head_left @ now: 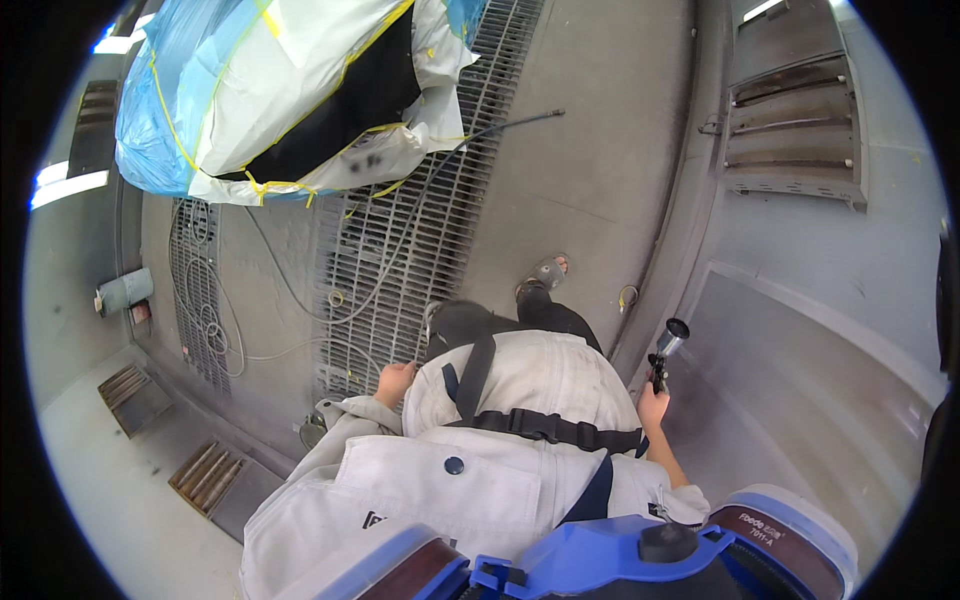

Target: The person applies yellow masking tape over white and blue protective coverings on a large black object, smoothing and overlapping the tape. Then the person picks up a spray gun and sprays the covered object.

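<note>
My right hand is wrapped round the grip of a small spray gun, out to my right beside the booth wall. A silver cup with a dark end sits on the gun. My left hand is low by my left hip, its fingers curled at the hem of my pale jacket. A thin grey hose runs along the floor to near that hand. Whether the fingers hold it cannot be made out.
A car part or body wrapped in white paper and blue film, with yellow tape and a black area, stands ahead on the left. Floor grating runs beneath it, with a looping hose across. Wall vents are at right, and a grey-green cylinder at left.
</note>
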{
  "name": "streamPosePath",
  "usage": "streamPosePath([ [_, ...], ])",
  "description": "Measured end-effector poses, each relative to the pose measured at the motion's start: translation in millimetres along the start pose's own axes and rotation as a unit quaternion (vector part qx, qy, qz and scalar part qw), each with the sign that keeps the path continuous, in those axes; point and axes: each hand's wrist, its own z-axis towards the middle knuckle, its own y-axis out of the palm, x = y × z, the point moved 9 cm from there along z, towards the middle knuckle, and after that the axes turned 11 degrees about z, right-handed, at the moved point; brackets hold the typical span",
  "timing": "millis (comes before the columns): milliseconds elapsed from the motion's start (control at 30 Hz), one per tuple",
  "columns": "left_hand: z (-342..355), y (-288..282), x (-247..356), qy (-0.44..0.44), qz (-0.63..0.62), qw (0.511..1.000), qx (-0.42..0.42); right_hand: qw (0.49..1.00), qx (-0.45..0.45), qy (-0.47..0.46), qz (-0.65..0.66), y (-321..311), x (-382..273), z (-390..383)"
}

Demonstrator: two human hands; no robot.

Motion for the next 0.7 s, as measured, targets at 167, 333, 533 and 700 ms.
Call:
streamPosePath([
  [167,-34.9,54.2,-1.0,-0.033,-0.125,0.989,-0.074,0.997,0.007,-0.038,-0.072,-4.3,-63.0,113.0],
  [333,-34.8,104.8,13.4,-0.071,-0.274,0.955,-0.089,0.997,-0.009,-0.072,0.009,47.6,-165.6,212.2],
  [533,31.4,129.2,92.6,-0.11,-0.306,0.944,-0.064,0.996,-0.072,-0.012,0.06,143.4,-318.6,263.0],
  [700,93.4,67.3,245.1,-0.019,-0.154,0.988,-0.01,0.993,-0.116,-0.001,0.037,171.8,-418.7,271.4],
])
